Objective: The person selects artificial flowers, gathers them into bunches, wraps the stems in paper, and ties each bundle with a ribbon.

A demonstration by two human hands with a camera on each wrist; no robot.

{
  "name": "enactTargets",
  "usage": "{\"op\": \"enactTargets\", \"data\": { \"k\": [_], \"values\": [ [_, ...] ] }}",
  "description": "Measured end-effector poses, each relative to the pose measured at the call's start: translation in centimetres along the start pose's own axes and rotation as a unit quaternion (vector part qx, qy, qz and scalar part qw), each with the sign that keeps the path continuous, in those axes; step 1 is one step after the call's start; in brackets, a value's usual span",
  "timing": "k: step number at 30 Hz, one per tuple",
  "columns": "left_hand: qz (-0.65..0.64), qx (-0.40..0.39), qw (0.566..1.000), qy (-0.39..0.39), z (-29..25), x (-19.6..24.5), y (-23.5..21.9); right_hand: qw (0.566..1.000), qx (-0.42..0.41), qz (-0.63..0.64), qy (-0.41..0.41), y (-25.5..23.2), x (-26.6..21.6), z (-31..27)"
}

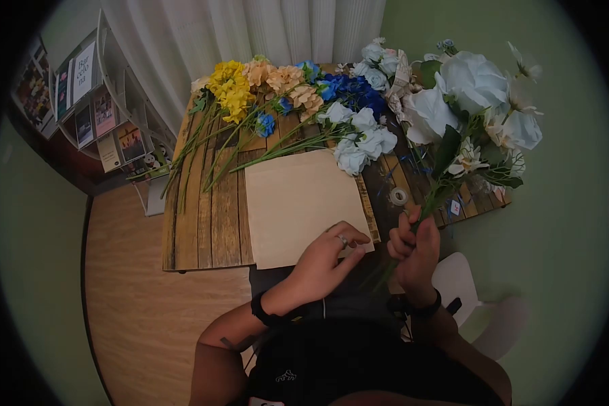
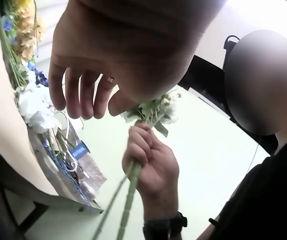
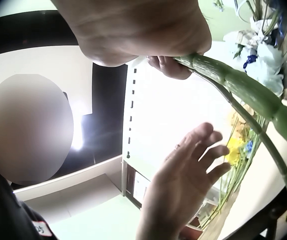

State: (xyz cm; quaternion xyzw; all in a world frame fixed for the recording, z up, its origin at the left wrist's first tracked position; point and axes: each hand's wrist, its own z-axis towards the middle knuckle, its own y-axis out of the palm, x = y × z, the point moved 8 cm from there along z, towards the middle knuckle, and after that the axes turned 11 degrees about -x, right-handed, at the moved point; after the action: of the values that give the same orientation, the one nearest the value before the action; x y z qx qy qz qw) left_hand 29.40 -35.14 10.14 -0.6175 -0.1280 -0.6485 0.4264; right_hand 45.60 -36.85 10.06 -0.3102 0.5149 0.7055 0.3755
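Observation:
At the right of the head view, the right hand [image 1: 416, 254] grips the green stems of a bouquet of large pale blue roses [image 1: 474, 81] and small white flowers [image 1: 468, 159]. Thick stems [image 3: 248, 87] run out of that fist in the right wrist view. The left hand [image 1: 325, 264] hovers over the lower right corner of a beige paper sheet [image 1: 298, 196], its fingers loosely bent and holding nothing. In the left wrist view the left hand [image 2: 118, 55] is near the camera, apart from the right hand [image 2: 151, 165] and the stems [image 2: 128, 200].
On the wooden table [image 1: 210, 230] lie yellow flowers [image 1: 233, 91], peach flowers [image 1: 285, 80], dark blue flowers [image 1: 358, 93] and pale flowers [image 1: 362, 139]. A tape roll [image 1: 398, 196] is right of the paper. A white chair [image 1: 457, 284] stands at the right, a magazine rack [image 1: 108, 101] at the left.

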Motion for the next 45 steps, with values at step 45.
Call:
{"op": "enactTargets", "data": {
  "k": [45],
  "values": [
    [0.345,0.37,0.862,-0.023,4.9,-5.1,-33.1,0.998,0.052,0.02,-0.008,-8.3,0.4,-6.4]
  ]
}}
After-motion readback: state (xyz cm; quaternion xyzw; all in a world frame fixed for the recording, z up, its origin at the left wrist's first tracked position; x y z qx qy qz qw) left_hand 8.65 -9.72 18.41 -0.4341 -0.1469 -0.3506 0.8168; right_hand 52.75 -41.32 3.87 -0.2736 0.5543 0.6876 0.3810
